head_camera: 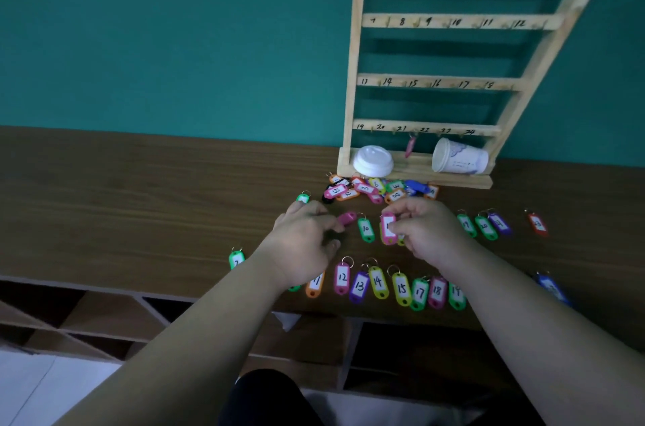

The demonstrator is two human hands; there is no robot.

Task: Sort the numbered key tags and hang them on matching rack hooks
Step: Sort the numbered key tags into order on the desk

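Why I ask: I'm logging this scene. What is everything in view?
rack: one, pale wood, against wall
hung tag: one, pink, rack's bottom rail
lid: one, white, rack base, left
cup: one, white, on its side, rack base, right
pile: many tags, mixed colours, before rack
row: at least eight tags, mixed colours, near edge
loose tags: several, green, purple, red, blue, scattered on table
table: one, brown wood
wall: teal, behind
left hand: pinches pink tag
right hand: pinches labelled tag, pink
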